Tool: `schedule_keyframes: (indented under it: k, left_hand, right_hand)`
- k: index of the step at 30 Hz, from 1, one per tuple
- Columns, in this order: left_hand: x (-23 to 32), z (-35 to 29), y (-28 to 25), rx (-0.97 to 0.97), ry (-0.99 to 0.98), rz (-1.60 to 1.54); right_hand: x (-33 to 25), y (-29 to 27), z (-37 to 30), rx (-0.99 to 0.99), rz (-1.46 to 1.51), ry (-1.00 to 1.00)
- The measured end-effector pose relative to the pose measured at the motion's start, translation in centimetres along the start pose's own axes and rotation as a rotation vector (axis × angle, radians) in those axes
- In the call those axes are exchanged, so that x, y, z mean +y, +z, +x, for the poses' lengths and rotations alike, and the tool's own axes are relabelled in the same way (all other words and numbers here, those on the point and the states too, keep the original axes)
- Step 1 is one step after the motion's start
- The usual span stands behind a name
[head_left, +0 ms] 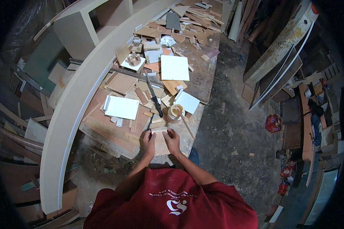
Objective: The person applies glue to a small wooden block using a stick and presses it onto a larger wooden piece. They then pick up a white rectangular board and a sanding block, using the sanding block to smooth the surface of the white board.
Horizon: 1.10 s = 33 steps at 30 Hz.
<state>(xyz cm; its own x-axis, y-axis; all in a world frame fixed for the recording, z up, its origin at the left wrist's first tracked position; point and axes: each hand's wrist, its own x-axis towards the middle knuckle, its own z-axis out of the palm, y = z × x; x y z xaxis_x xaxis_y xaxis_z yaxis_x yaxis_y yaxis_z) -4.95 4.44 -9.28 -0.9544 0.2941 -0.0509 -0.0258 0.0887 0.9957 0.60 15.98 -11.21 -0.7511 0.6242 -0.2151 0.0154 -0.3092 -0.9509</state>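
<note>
Near the front end of the workbench, a small light wooden board [161,147] lies between my two hands. A narrow pale strip [159,130] runs along its far edge. My left hand [149,142] is closed on the board's left side, its thumb by the strip. Opposite it, my right hand [172,142] grips the right side, thumb near the strip's other end. Just beyond stands an open tub [175,114] with yellowish-brown stuff on its rim, a wooden stick [188,126] leaning across it. Left of the tub lies a dark, long-handled tool [156,101], perhaps a brush.
White panels [175,68] and wood offcuts [149,32] crowd the workbench [205,76]. A long curved pale panel [67,110] runs along the left. A thick beam [281,42] leans at the right, and red boxes [273,124] sit on the floor beyond.
</note>
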Motion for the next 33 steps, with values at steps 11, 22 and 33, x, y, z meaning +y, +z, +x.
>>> schedule_keyframes:
  k: [11, 22, 33]
  left_hand:
    - [3.6, -0.4, 0.6, -0.007, -0.125, -0.185]
    - [2.4, -0.5, 0.3, 0.043, -0.034, -0.110]
    - [1.7, -0.4, 0.0, 0.044, -0.048, -0.095]
  right_hand:
    - [0.3, 0.0, 0.1, -0.007, 0.034, -0.017]
    - [-1.8, 0.6, -0.7, -0.019, -0.071, -0.091]
    - [-0.9, 0.3, -0.4, -0.011, -0.089, -0.044]
